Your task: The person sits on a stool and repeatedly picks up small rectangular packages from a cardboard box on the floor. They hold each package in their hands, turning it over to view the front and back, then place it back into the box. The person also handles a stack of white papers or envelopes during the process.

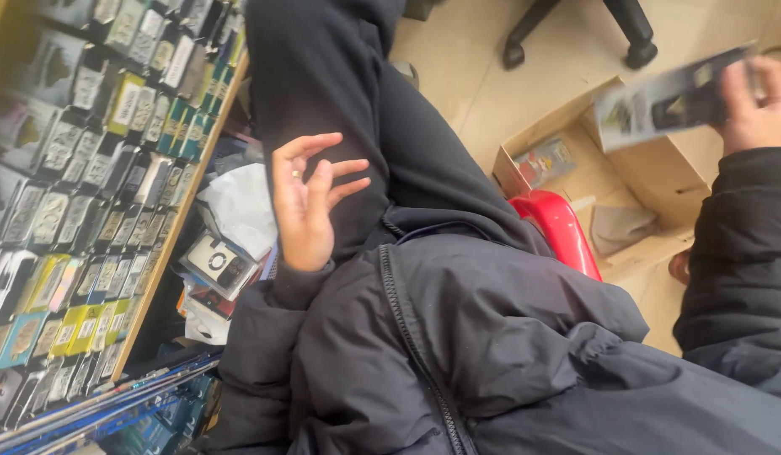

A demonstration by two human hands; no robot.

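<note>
My left hand [309, 200] hovers above my lap in front of my dark trousers, fingers spread and slightly curled, holding nothing. My right hand [757, 101], far out at the upper right, grips a flat dark packaged item [664, 101] that is blurred by motion. That package hangs over an open cardboard box [652, 173] on the floor. I wear a dark puffy jacket with a zip [416, 345].
A display rack [79, 194] crowded with several small packaged phone cases fills the left. Loose packages [215, 263] and a white bag [243, 206] lie below it. A red stool [567, 232] sits by my leg. Chair wheels [576, 38] stand on the tile floor.
</note>
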